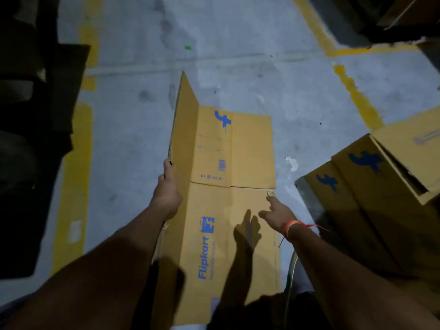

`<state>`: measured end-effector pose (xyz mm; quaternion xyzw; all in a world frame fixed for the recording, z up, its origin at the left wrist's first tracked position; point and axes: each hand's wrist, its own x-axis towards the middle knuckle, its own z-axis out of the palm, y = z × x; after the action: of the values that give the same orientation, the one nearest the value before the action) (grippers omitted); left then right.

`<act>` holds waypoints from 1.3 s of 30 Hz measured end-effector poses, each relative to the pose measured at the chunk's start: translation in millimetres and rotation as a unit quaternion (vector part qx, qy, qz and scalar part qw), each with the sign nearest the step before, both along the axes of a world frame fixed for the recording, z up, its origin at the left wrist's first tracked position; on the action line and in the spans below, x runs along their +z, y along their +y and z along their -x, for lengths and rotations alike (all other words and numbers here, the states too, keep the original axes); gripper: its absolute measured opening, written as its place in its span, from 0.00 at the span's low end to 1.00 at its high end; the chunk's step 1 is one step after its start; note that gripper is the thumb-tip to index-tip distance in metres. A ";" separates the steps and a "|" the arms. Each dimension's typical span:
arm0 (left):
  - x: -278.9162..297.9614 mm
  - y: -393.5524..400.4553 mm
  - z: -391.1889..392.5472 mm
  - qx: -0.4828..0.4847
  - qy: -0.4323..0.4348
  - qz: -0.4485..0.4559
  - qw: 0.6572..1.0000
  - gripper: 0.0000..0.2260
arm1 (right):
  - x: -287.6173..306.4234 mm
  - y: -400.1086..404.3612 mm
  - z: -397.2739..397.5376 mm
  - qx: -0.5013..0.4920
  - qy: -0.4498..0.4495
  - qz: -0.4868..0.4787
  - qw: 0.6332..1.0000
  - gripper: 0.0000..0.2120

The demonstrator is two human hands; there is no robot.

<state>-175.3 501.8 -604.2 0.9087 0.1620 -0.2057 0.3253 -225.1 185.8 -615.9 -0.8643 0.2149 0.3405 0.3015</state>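
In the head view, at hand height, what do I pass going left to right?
A dark stack, yellow floor stripe, left hand gripping the carton's edge, flat carton, right hand with fingers out on it, stacked cartons.

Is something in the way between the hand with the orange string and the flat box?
No, nothing visible. The right hand reaches right over the flat box, fingers straight; the left hand grips its left edge.

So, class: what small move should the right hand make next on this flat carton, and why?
Probably close on the right edge of the carton: the left hand grips the left edge, while the right hand is open, its index finger near that edge.
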 end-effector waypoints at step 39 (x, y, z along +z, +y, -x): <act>-61.6 6.2 -12.9 0.044 -0.035 -0.079 0.995 0.40 | -142.3 -76.0 -50.2 -0.263 -0.023 -0.180 0.948 0.45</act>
<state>-162.4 508.0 -665.8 0.9301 0.2059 -0.1459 0.2670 -174.9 109.8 -758.3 -0.7162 0.3628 0.2616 0.5357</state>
